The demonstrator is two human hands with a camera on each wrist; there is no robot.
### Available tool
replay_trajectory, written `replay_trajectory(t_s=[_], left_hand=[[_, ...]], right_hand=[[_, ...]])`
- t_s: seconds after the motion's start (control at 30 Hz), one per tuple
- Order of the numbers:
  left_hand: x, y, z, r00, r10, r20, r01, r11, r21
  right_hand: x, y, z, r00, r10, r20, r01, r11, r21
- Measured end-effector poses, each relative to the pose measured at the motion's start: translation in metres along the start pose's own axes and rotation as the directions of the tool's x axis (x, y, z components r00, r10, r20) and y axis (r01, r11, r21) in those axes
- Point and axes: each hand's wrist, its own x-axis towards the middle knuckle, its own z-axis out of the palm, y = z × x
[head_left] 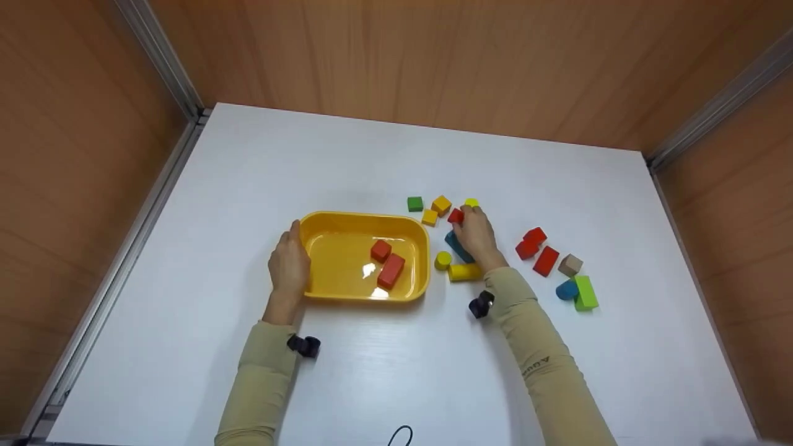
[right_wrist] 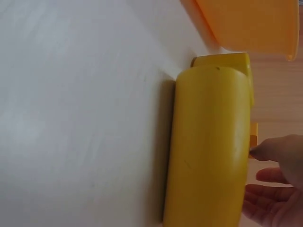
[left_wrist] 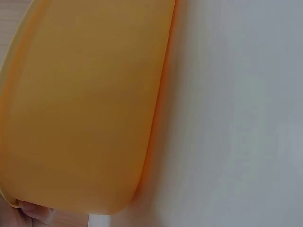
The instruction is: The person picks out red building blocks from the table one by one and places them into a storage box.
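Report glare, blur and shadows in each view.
Head view: sharp, white glare patches on the yellow tray floor. Left wrist view: tray wall fills the frame, soft and featureless. Right wrist view: lying yellow cylinder close and soft, narrow shadow along the table.

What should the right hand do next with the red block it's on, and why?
Probably close on the red block, lift it and carry it left into the tray. The right hand already has fingertips on it, two red blocks lie in the tray, and the left hand steadies the rim.
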Motion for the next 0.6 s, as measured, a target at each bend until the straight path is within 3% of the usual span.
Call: replay_trajectory(t_s=[0.27,0.6], left_hand=[[0.001,-0.001,0.002,1.000,-0.016,0.014,0.016,1.000,-0.005],[0.001,-0.002,0.003,1.000,-0.012,0.012,0.012,1.000,-0.001]], right_hand=[[0.008,-0.006,0.001,0.995,0.072,0.068,-0.072,0.997,-0.006],[0.013,-0.009,0.002,0.994,0.091,0.065,-0.088,0.995,-0.051]])
